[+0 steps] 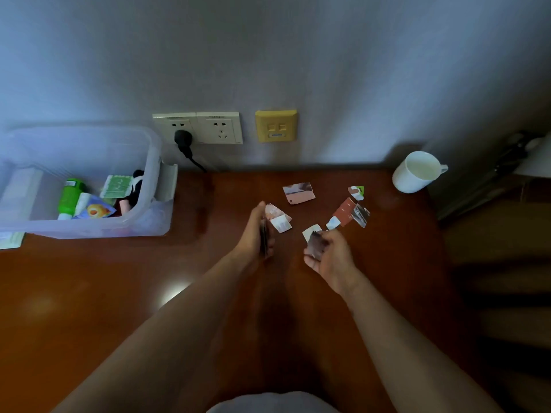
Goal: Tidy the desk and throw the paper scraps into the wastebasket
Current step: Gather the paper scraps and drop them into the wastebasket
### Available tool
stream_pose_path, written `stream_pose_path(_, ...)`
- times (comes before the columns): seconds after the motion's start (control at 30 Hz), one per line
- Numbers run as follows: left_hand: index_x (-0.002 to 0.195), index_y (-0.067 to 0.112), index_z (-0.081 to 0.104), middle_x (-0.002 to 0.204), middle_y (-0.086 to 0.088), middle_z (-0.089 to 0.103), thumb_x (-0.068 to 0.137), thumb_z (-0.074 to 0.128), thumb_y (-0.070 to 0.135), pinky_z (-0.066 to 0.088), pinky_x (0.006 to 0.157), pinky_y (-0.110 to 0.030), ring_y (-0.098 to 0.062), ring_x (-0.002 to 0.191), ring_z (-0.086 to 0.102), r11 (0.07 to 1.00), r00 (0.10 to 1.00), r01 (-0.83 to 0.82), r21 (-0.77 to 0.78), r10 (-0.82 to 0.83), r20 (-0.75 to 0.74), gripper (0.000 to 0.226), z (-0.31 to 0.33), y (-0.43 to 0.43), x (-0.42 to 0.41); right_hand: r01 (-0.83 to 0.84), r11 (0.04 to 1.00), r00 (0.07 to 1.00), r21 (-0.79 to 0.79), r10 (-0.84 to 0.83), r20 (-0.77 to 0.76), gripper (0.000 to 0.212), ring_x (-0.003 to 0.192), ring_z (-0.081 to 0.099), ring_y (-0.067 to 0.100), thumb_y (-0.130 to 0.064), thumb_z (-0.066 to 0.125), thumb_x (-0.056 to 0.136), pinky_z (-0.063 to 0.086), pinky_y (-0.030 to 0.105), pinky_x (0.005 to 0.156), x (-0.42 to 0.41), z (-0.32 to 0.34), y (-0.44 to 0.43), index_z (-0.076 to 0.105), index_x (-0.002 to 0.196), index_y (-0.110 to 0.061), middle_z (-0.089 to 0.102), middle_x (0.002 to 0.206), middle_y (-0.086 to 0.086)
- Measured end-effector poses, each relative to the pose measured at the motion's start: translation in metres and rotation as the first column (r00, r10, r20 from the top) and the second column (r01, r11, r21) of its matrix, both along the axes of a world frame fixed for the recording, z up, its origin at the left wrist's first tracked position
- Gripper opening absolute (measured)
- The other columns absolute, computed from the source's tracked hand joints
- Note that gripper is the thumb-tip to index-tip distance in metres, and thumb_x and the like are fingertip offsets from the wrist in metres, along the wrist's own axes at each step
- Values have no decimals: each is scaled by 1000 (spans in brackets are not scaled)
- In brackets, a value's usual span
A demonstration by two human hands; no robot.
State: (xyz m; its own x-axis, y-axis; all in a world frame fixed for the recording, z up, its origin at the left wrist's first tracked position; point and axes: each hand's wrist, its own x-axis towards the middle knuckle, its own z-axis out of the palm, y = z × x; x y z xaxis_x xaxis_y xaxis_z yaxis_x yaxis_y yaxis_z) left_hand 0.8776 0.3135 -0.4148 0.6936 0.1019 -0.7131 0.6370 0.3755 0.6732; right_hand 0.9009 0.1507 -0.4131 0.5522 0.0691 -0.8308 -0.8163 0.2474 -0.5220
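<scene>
**Scraps Scattered, Both Hands Holding Paper**

The brown desk (pixel 89 293) stood against a grey wall (pixel 328 70) fitted with sockets (pixel 219 128). A clear tub (pixel 104 229) of bottles and packets sat at its left, a white mug (pixel 414 174) at its right. Paper scraps (pixel 299 192) lay scattered near the middle. The left hand (pixel 256 234), turned edge-on, gripped a thin stack (pixel 264 241). The right hand (pixel 331 254) curled round a dark scrap (pixel 315 245).

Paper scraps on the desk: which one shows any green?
The small scrap nearest the white mug, green at its upper right corner; the others are pink, red-brown, grey or white.
</scene>
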Motion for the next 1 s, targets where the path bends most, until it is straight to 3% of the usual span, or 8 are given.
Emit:
stream_pose_path(0.07,60,24,67,54,6,39,89,45,65,25,51,-24,-8,50,33,996,996,72,57,-75,47,55,3,-3,10,-44,998,998,-47,43,-36,23,71,49,14,-34,65,84,42,30,59,12,-2,0,58,96,-16,52,86,2)
stream_pose_path(0.17,102,14,59,84,2,59,87,67,41,45,61,-26,-9,69,52,942,980,165,293,-189,56,32,-11,-2,25,-206,931,973,-301,228,38,29,65,48,9,-30,79,75,38,24,52,26,-12,-1,61,94,-17,57,85,-2)
stream_pose_path(0.23,123,12,47,121,-8,53,85,70,30,53,85,-37,-21,98,58,753,942,299,587,-329,-58,48,-30,5,29,-284,769,892,-573,431,136,29,80,57,12,-24,79,78,44,24,60,32,-19,-1,62,99,-16,64,103,2)
stream_pose_path(0.3,133,17,41,129,-10,45,85,67,28,53,89,-43,-29,105,57,487,868,402,775,-472,-154,56,-38,8,31,-323,558,776,-765,618,123,37,98,60,17,-26,76,81,45,27,70,35,-25,-2,58,113,-19,62,119,2)
stream_pose_path(0.4,139,26,38,128,-8,42,84,69,30,55,82,-40,-28,102,59,238,794,414,878,-566,-221,63,-44,11,40,-371,291,649,-882,760,-22,57,114,58,20,-36,75,81,45,30,75,39,-33,-3,50,130,-21,57,130,1)
stream_pose_path(0.5,140,28,37,128,-8,42,83,71,34,56,82,-37,-25,103,57,119,744,450,885,-599,-297,66,-50,14,49,-373,189,612,-908,786,-87,52,104,61,19,-41,75,79,47,29,68,42,-38,-2,51,120,-22,58,123,-1)
stream_pose_path(0.9,116,21,57,117,-6,50,88,61,46,50,82,-36,-24,104,54,19,712,530,848,-553,-433,38,-47,12,48,-407,289,603,-866,797,-18,16,82,61,18,-27,68,86,48,27,64,44,-37,3,53,86,-22,59,82,-4)
stream_pose_path(1.0,108,17,57,102,-4,58,93,55,39,48,80,-37,-24,95,58,283,743,557,780,-589,-317,27,-50,10,39,-440,522,700,-731,709,85,11,76,60,14,-22,64,88,48,28,65,37,-33,1,58,79,-19,60,77,-3)
